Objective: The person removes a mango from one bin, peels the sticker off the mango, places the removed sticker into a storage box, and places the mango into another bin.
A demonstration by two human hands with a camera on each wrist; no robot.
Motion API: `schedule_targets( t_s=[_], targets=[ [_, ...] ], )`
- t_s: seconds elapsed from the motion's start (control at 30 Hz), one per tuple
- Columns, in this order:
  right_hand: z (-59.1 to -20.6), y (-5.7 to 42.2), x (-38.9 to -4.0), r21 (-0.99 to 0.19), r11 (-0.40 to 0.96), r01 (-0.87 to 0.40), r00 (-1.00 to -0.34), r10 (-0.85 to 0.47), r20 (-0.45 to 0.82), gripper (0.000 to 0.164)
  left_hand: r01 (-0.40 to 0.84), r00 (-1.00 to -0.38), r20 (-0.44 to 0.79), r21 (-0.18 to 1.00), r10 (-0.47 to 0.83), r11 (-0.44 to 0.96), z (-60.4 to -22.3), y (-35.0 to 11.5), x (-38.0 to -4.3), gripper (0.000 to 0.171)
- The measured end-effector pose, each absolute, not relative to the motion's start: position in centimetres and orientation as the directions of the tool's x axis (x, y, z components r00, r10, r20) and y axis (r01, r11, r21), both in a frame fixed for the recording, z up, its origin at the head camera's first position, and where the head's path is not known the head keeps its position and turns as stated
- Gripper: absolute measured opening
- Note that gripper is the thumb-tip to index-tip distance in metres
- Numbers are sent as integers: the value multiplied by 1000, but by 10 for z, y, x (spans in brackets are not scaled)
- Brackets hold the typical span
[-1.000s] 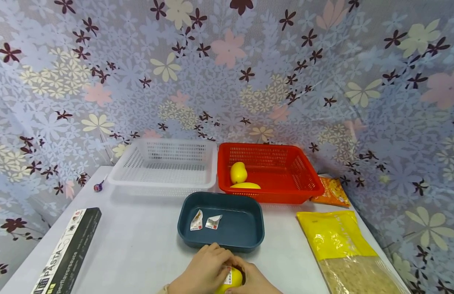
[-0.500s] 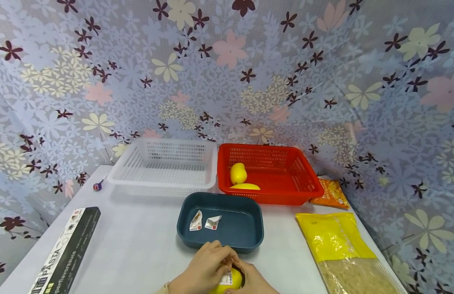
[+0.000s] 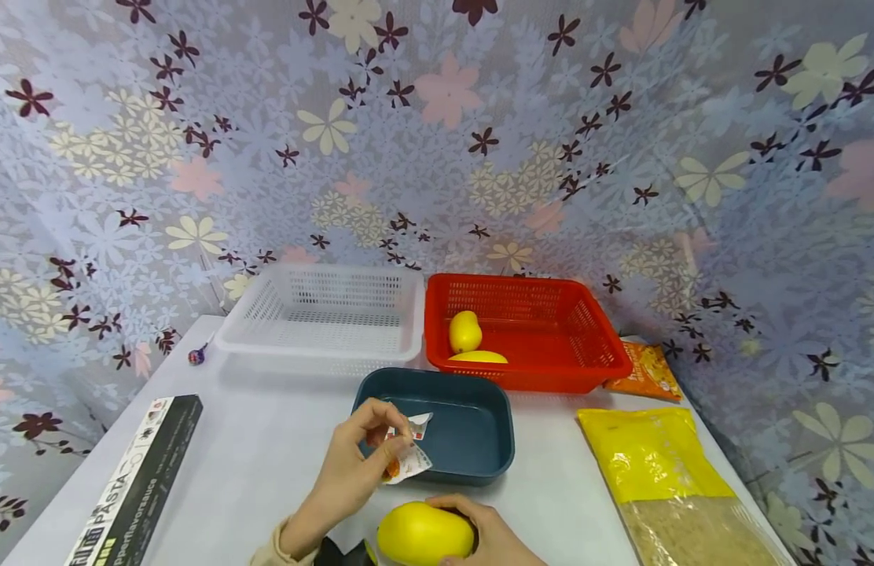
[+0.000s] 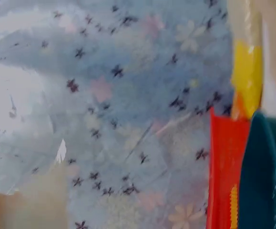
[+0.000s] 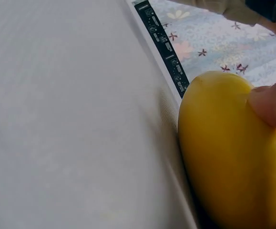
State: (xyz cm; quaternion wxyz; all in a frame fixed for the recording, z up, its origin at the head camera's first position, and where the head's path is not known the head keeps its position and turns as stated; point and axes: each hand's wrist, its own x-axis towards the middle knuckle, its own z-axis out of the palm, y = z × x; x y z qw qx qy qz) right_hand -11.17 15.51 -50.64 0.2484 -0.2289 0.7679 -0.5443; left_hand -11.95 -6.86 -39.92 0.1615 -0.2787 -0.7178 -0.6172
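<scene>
In the head view, my left hand (image 3: 352, 464) is over the near left side of the dark teal tray (image 3: 475, 428). Between its thumb and fingers it pinches a peeled white sticker (image 3: 413, 465). Another white sticker (image 3: 420, 425) lies in the tray, and part of the tray's left side is hidden behind the hand. My right hand (image 3: 492, 534) grips a smooth yellow mango (image 3: 423, 536) from the right, just in front of the tray. The right wrist view shows the mango (image 5: 228, 152) up close, with the thumb (image 5: 273, 105) pressed on its skin.
A white basket (image 3: 317, 350) stands at the back left. Beside it a red basket (image 3: 543, 377) holds two yellow mangoes (image 3: 465, 332). At left lie a pasta box (image 3: 143, 479) and a lollipop (image 3: 196, 356); at right, a yellow bag (image 3: 652, 464) and an orange packet (image 3: 649, 369).
My left hand has come away from the mango, up and left to the tray, with a sticker between its fingers. The mango's visible side now shows no sticker; my right hand still holds it.
</scene>
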Motion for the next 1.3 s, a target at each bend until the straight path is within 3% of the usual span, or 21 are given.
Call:
schedule_targets(
  t_s=[0.13, 0.27, 0.37, 0.67, 1.07, 1.3],
  targets=[
    [-505, 156, -112, -946, 315, -80, -771, -621, -142, 61, 532, -846, 509, 826, 159, 184, -391, -75, -129, 19],
    [-504, 153, -111, -949, 311, -58, -767, -622, -157, 63, 356, -931, 325, 908, 163, 220, -401, -71, -141, 22],
    [-504, 153, -110, -947, 316, -55, -770, -617, -162, 64, 272, -951, 225, 934, 211, 233, -407, -68, -149, 27],
    [-504, 152, -111, -949, 311, -48, -767, -620, -164, 63, 313, -881, 154, 899, 448, 306, -428, -63, -178, 39],
    [-505, 156, -111, -945, 313, -89, -759, -636, -139, 62, 277, -800, 8, 892, 599, 357, -444, -51, -194, 37],
    [-507, 159, -113, -947, 301, -108, -753, -647, -120, 62, 276, -792, -20, 880, 611, 387, -448, -41, -200, 36]
  ],
)
